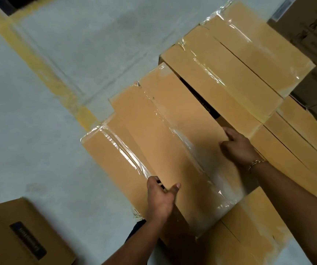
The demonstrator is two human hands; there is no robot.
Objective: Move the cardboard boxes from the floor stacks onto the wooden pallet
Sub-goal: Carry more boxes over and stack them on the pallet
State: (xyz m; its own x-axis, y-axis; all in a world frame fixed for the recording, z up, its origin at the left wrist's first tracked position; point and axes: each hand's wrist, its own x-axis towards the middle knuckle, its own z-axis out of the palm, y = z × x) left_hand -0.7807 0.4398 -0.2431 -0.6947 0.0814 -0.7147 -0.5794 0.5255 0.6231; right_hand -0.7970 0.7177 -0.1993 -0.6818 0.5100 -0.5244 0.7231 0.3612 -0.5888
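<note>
A taped brown cardboard box (165, 131) tops a stack in the middle of the head view. My left hand (161, 197) grips its near left edge, thumb on top and fingers curled under. My right hand (237, 146) grips the box's right edge, fingers curled over the corner. More taped boxes (230, 73) lie stepped behind it, and another box (115, 159) lies under it on the left. No wooden pallet shows in this view.
A box with a dark label (24, 236) sits on the grey concrete floor at lower left. A yellow floor line (45, 73) runs diagonally past the stacks. Darker cartons (310, 35) stand at upper right. More boxes (297, 146) fill the right side.
</note>
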